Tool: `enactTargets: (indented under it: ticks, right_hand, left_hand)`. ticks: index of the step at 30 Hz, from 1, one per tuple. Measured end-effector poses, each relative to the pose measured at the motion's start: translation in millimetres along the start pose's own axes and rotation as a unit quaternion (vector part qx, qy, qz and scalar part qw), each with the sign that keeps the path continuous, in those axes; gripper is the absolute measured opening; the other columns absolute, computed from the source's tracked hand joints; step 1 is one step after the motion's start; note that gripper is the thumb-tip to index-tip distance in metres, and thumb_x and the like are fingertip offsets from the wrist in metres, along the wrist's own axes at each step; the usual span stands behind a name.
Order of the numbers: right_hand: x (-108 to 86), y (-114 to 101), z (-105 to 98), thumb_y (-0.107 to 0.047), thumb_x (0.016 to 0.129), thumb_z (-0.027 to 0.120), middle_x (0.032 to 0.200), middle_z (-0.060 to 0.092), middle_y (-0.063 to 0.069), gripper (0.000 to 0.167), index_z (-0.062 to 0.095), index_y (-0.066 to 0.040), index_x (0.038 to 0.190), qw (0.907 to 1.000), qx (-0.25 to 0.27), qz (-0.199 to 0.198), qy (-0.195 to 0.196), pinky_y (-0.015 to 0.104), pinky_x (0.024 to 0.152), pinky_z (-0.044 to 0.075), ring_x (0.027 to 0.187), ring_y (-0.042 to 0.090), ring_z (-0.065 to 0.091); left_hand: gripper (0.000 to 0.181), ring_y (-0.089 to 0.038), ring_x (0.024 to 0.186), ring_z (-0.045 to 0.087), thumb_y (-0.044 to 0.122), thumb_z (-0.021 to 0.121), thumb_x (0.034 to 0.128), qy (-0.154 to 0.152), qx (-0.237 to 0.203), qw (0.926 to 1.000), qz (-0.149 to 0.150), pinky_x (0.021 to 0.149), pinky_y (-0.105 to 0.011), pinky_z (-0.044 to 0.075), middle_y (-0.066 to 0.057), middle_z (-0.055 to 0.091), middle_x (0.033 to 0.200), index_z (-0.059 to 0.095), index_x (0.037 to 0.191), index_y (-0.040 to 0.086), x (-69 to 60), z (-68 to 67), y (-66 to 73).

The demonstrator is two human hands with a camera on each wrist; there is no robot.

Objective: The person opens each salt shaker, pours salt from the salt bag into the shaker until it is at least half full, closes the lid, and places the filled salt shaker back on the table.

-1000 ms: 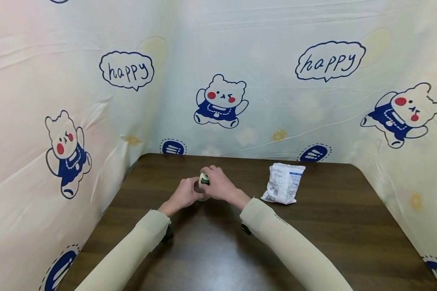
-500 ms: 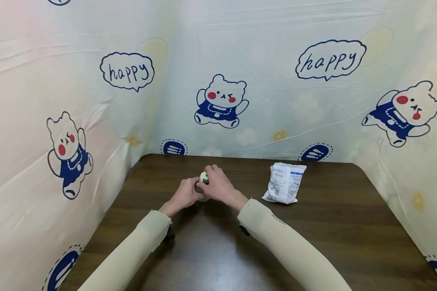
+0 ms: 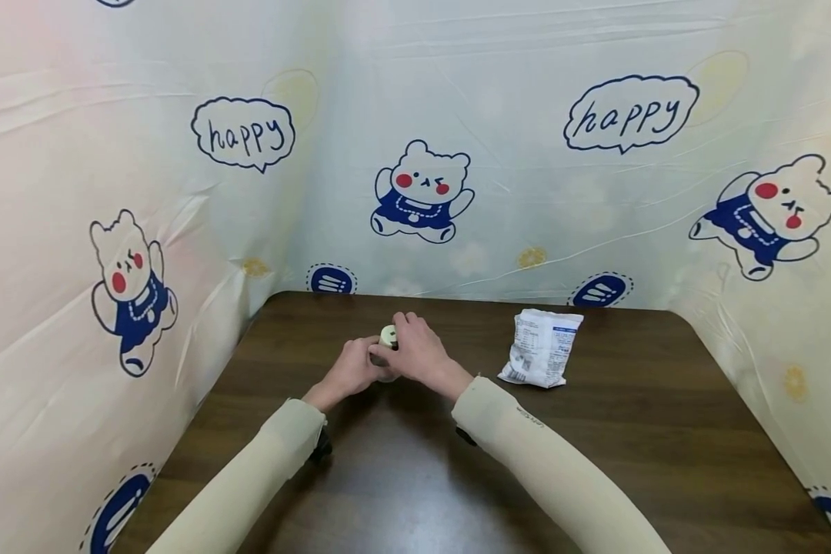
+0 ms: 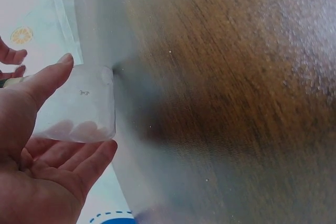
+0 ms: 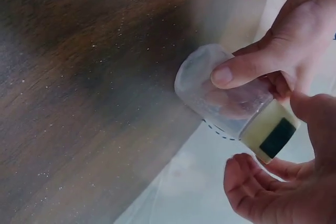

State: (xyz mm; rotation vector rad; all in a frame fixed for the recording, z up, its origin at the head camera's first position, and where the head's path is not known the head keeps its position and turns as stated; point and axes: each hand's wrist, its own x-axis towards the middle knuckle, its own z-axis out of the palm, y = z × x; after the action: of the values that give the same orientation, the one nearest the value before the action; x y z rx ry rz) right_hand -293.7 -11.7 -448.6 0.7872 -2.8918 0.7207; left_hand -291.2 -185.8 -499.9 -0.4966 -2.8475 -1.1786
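A clear jar (image 5: 226, 95) with a pale yellow-green lid (image 5: 270, 129) bearing a dark label stands on the table, mostly covered by the hands in the head view. My left hand (image 3: 352, 371) grips the jar's body, thumb on one side and fingers on the other; some pale contents show through the wall (image 4: 79, 108) in the left wrist view. At the lid is my right hand (image 3: 418, 352), its thumb and fingers curled round it in the right wrist view (image 5: 286, 182).
On the brown wooden table (image 3: 630, 415), a white printed packet (image 3: 542, 348) lies to the right of the hands. A pale curtain (image 3: 512, 154) with cartoon bears surrounds the table's back and sides.
My right hand's fingers have shifted slightly to the right round the lid, and more of the lid's top shows. My left hand stays on the jar; the packet has not moved.
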Motion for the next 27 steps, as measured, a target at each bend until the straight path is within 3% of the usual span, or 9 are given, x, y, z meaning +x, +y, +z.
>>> enactTargets:
  ticks: [6,11,15,19,22,27]
  right_hand:
    - [1.5,3.0,-2.3,-0.034,0.105,0.068,0.120,0.056,0.012,0.045,0.057,-0.002,0.135,0.9990,0.027,-0.013,-0.031,0.035,0.085,0.050,0.102,0.024,0.050]
    - [2.2,3.5,-7.1,-0.015,0.105,0.066,0.133,0.054,0.015,0.043,0.053,-0.003,0.145,0.9953,0.046,-0.052,-0.067,0.041,0.093,0.045,0.110,0.029,0.047]
    - [2.6,3.4,-6.7,-0.033,0.104,0.069,0.134,0.055,0.014,0.057,0.050,-0.004,0.149,0.9977,0.025,-0.041,-0.048,0.039,0.091,0.049,0.109,0.027,0.050]
    - [2.2,3.9,-1.3,-0.054,0.100,0.068,0.117,0.058,0.012,0.065,0.057,-0.002,0.137,0.9999,-0.004,-0.012,-0.006,0.035,0.081,0.053,0.098,0.023,0.054]
    - [2.3,4.6,0.2,-0.050,0.101,0.070,0.108,0.057,0.009,0.055,0.060,-0.003,0.127,1.0000,-0.001,-0.006,0.002,0.032,0.076,0.053,0.090,0.020,0.054]
    - [2.7,3.9,-6.0,-0.025,0.104,0.069,0.122,0.055,0.011,0.041,0.058,-0.003,0.137,0.9978,0.038,-0.039,-0.038,0.034,0.084,0.050,0.101,0.023,0.051]
  left_hand:
    - [0.043,-0.019,0.088,0.064,0.019,0.092,0.0848,-0.001,0.010,0.9999,-0.010,0.083,-0.041,0.056,-0.005,0.074,0.107,0.072,0.120,0.004,1.9,0.5,-0.8]
    - [0.047,-0.022,0.097,0.065,0.021,0.091,0.0859,-0.009,0.009,0.9997,-0.021,0.088,-0.044,0.056,-0.008,0.074,0.114,0.071,0.125,0.004,1.1,-0.8,-1.0]
    - [0.048,-0.025,0.106,0.069,0.019,0.089,0.0879,-0.008,0.006,0.9999,-0.007,0.094,-0.047,0.056,-0.011,0.074,0.119,0.070,0.128,0.002,0.8,-1.9,-0.8]
    - [0.047,-0.025,0.106,0.071,0.017,0.089,0.0875,-0.006,-0.001,1.0000,-0.002,0.093,-0.047,0.057,-0.010,0.075,0.118,0.071,0.128,0.004,0.3,-1.8,-0.6]
    - [0.047,-0.023,0.104,0.071,0.019,0.091,0.0864,-0.007,-0.007,0.9999,-0.005,0.092,-0.047,0.057,-0.008,0.075,0.118,0.072,0.127,0.005,0.0,-1.0,-0.4]
    - [0.047,-0.021,0.096,0.067,0.021,0.091,0.0864,-0.008,-0.002,0.9999,-0.012,0.086,-0.044,0.057,-0.008,0.074,0.115,0.071,0.125,0.004,-0.1,-1.5,-0.8]
